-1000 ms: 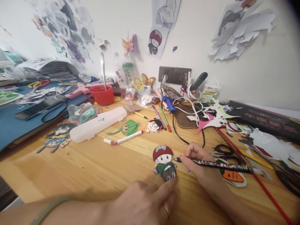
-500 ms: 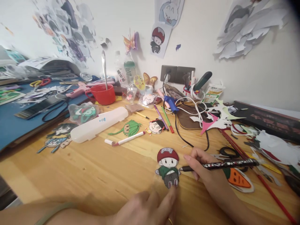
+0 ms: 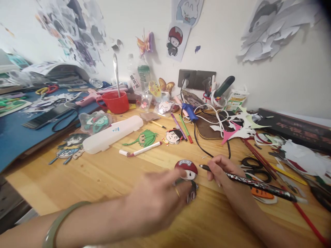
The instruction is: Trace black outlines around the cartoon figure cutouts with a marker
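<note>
A paper cutout figure (image 3: 184, 166) with a red cap and green top lies on the wooden table (image 3: 108, 179). My left hand (image 3: 159, 194), a little blurred, reaches over its body and covers part of the face and clothes. Its index finger is stretched out, apart from the bent fingers below; contact with the cutout cannot be made out. To the right, my right hand (image 3: 221, 172) is closed around a dark patterned pen (image 3: 258, 184). The pen's tip points left, close to the cap and apart from it.
Behind lie a white-and-red marker (image 3: 147, 149), a green-haired cutout (image 3: 146, 137), a black-haired cutout (image 3: 173, 136) and a translucent pencil case (image 3: 113, 134). Black scissors (image 3: 254, 168) and a carrot cutout (image 3: 262, 194) are at right. A red mug (image 3: 115, 102) and blue glue gun (image 3: 190, 112) stand farther back.
My left hand has moved up from the cutout's feet to over its body and face. The pen has drawn back from the figure's arm and up, its back end tipping lower.
</note>
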A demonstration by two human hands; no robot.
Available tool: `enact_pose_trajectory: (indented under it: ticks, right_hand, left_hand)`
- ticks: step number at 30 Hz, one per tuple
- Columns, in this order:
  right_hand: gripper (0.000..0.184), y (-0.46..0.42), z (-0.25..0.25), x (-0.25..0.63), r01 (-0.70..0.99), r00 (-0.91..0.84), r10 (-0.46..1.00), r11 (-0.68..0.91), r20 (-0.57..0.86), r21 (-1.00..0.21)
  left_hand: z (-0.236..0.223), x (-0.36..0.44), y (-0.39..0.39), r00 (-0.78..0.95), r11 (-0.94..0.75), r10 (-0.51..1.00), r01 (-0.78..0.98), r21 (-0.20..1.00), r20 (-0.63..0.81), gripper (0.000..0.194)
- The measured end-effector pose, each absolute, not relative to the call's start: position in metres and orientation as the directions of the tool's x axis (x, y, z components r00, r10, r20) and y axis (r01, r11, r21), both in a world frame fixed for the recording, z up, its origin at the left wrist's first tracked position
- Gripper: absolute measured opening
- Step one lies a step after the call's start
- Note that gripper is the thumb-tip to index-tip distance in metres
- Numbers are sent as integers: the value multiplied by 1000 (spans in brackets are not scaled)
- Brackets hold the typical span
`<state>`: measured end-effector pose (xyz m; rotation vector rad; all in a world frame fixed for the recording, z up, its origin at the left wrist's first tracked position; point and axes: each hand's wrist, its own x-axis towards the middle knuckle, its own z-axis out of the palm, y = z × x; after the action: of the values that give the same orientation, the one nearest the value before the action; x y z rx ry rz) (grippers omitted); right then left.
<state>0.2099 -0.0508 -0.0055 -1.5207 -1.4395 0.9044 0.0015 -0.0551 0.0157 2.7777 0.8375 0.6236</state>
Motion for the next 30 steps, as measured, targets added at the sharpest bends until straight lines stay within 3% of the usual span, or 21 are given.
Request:
enact_pose_trajectory:
  ticks: [3, 5, 11, 15, 21, 30]
  right_hand:
    - [18, -49, -8, 211, 415, 200, 974, 14, 106, -910]
    - [16, -48, -9, 211, 433, 244, 965, -17, 99, -901]
    - [28, -52, -6, 212, 590, 139, 990, -73, 12, -804]
    - [26, -57, -7, 208, 623, 89, 995, -28, 35, -781]
    - [21, -58, -14, 207, 468, 38, 999, 0, 20, -884]
    - [22, -56, -5, 206, 172, 151, 980, 103, 130, -980]
  left_hand:
    - [24, -7, -26, 479, -585, 811, 668, 460, 336, 26]
    - [26, -10, -11, 354, -365, 927, 767, 527, 126, 26]
    - [18, -11, -2, 393, -259, 914, 758, 599, -102, 25]
    - [8, -8, -3, 437, -201, 885, 670, 714, -160, 29]
    - [4, 0, -3, 591, -104, 788, 401, 910, -171, 30]
    - [2, 8, 0, 523, 4, 848, 165, 986, -91, 35]
